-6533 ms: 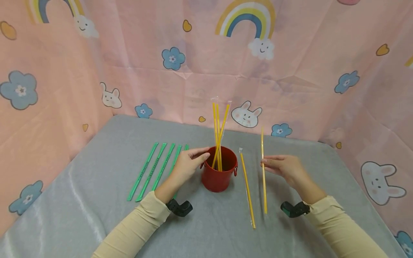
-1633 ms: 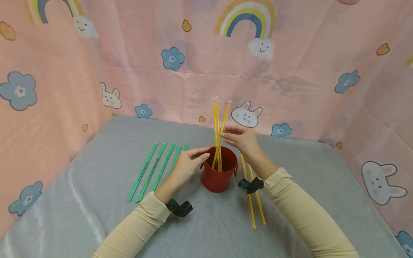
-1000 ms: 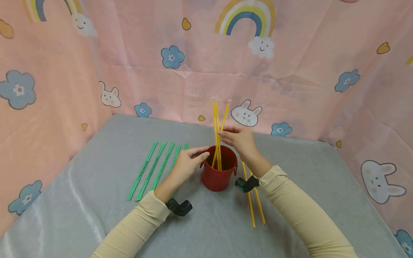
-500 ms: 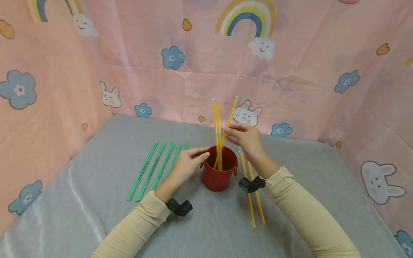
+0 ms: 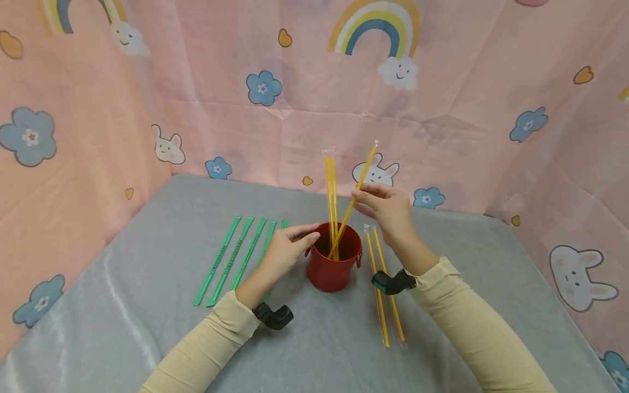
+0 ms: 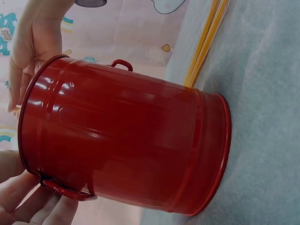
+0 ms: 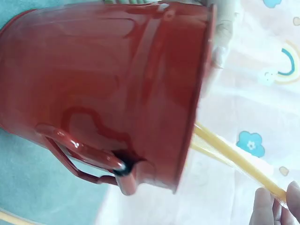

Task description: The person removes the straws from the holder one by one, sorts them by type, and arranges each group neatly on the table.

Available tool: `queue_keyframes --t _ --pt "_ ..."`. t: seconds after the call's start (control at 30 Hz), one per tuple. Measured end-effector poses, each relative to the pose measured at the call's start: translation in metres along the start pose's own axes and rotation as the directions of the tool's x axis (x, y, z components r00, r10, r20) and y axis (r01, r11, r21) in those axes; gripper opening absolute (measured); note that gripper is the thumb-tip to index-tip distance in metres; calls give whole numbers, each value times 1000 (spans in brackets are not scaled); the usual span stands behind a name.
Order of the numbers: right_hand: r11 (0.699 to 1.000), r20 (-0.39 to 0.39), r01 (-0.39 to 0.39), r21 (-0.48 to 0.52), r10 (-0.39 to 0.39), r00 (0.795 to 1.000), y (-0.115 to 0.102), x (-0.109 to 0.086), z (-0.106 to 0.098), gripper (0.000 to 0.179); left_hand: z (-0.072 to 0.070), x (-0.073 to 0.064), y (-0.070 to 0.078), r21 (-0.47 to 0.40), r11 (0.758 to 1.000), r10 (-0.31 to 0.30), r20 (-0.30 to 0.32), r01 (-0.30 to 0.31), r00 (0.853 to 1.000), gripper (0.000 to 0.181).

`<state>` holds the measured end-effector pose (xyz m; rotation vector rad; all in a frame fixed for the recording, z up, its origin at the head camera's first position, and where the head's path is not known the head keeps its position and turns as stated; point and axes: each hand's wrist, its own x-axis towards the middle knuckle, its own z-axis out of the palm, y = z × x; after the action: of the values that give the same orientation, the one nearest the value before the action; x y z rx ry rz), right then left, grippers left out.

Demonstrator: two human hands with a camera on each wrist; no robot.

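In the head view a small red metal bucket point(image 5: 328, 277) stands upright on the table. My left hand point(image 5: 284, 252) grips its left rim, thumb and fingers on either side, beside a small side handle point(image 6: 70, 191). My right hand point(image 5: 390, 214) pinches a wrapped yellow straw point(image 5: 367, 164) near its middle between thumb and fingers. That straw leans to the right, its lower end still inside the bucket. Two more yellow straws point(image 5: 328, 183) stand nearly upright in the bucket. The right wrist view shows the pinched straw point(image 7: 239, 160) slanting out past the rim.
Right of the bucket, two wrapped yellow straws point(image 5: 380, 308) lie side by side on the grey cloth point(image 5: 324, 349). Several green wrapped straws point(image 5: 230, 265) lie in a row at left, the rightmost partly hidden by my left hand. A patterned pink curtain point(image 5: 304, 125) encloses the table.
The right hand laid an earlier yellow straw beside the other on the table. It then took hold of a straw in the bucket and drew it up and right. The left hand stayed put.
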<state>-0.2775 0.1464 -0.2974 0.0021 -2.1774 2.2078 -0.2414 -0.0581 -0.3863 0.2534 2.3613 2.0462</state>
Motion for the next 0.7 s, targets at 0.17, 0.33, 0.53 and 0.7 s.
queue_keyframes --t 0.17,0.33,0.53,0.7 --pt "1000 -15 19 18 -19 1000 -5 -5 -4 19 0 0 0 3 1000 -6 1 6 1000 33" --pt "996 2 36 76 -36 999 -8 -10 -10 6 1 0 0 7 1000 -16 -6 16 1000 33" --pt "987 -10 60 151 -59 998 -17 -13 -17 11 1 0 0 14 1000 -23 -13 24 1000 32" --pt "965 -53 109 240 -99 994 -29 -16 -23 7 0 0 0 15 1000 -22 -8 22 1000 32"
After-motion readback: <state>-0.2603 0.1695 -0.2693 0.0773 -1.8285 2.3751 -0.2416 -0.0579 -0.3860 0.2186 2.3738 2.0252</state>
